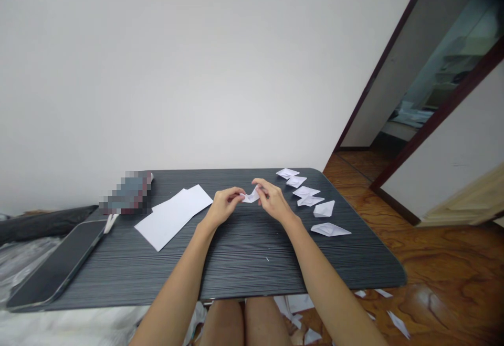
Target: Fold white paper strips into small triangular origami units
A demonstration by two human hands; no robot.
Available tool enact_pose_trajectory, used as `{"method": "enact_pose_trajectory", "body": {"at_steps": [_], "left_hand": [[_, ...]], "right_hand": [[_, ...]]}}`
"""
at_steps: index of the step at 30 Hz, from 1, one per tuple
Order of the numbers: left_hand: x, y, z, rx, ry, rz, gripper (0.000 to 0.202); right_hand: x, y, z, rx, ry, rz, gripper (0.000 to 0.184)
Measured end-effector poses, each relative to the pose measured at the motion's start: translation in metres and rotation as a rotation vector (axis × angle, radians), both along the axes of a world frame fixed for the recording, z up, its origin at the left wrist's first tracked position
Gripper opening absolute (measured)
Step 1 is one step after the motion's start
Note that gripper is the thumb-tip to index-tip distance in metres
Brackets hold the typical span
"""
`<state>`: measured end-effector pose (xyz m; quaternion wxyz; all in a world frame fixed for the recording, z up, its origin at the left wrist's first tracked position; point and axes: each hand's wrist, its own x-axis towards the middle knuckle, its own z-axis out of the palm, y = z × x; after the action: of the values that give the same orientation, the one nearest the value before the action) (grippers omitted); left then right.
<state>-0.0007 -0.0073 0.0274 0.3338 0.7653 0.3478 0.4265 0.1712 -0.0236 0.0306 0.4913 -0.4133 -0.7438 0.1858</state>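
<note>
Between my two hands, above the middle of the dark table (252,267), is a small folded piece of white paper (251,197). It has creases and a bent, boat-like shape. My left hand (225,205) pinches its left end between thumb and fingers. The right end is pinched by my right hand (271,199), with its index finger raised along the top. Several folded paper boats (329,229) lie in a loose row to the right of my right hand. Left of my left hand, flat white paper sheets (173,218) overlap on the table.
A blurred-out dark item (128,194) sits at the table's back left, beside a white cable (111,222). A dark flat panel (55,264) lies at the left edge. Paper scraps (398,324) are scattered on the wooden floor (444,267). The wall (220,73) stands directly behind the table.
</note>
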Motion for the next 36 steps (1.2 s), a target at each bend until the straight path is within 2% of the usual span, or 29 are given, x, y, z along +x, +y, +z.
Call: {"method": "enact_pose_trajectory", "body": {"at_steps": [5,11,15,20,24,28,33,36], "left_hand": [[-0.003,0.001,0.001,0.063,0.037,0.068,0.015],[-0.007,0.004,-0.004,0.034,0.055,-0.009,0.013],[-0.007,0.003,-0.004,0.025,0.045,0.010,0.012],[-0.006,0.000,-0.001,0.031,0.029,-0.013,0.013],[-0.006,0.001,-0.002,0.067,0.085,0.031,0.016],[-0.005,0.003,-0.004,0.037,-0.002,0.074,0.019],[-0.001,0.000,-0.001,-0.065,-0.142,0.016,0.020],[0.000,-0.001,0.003,-0.103,-0.183,0.005,0.030]], "right_hand": [[0.009,-0.003,0.005,0.040,-0.151,0.112,0.015],[0.015,-0.003,0.002,-0.032,-0.214,0.091,0.003],[0.015,-0.001,0.002,-0.018,-0.170,0.071,0.005],[0.014,-0.002,0.005,0.003,-0.158,0.138,0.006],[0.012,-0.003,0.005,-0.008,-0.122,0.093,0.008],[0.009,-0.001,0.002,-0.046,-0.035,0.063,0.010],[0.005,0.001,-0.002,-0.111,0.124,0.067,0.011],[0.004,0.001,-0.003,-0.152,0.195,0.085,0.014]]}}
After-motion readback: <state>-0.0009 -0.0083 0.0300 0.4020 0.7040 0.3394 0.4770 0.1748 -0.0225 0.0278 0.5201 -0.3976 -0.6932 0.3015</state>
